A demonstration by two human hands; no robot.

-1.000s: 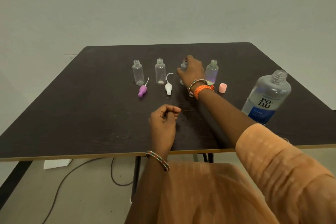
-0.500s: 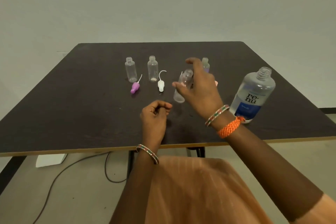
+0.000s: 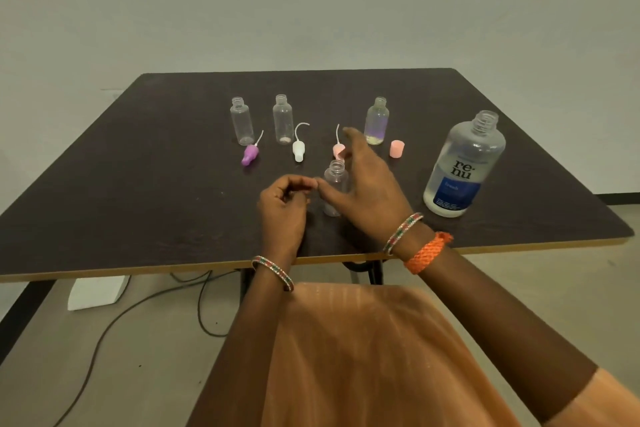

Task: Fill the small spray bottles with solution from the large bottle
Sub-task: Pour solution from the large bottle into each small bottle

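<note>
Small bottle (image 3: 335, 184), uncapped, upright on table (image 3: 138, 184).
Right hand (image 3: 367, 191) loosely cupped around it; left hand (image 3: 284, 204) curled, whether it holds anything unclear.

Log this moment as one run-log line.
phase: staging | right hand: around small bottle, upright near table front | left hand: curled, empty | large bottle: uncapped, untouched

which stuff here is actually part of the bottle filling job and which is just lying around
Part of the job:
large bottle, uncapped
small bottle by the right hand
three small bottles at the back
purple spray top, white spray top, pink spray top, pink cap

Lying about:
white block and cable on the floor
</note>
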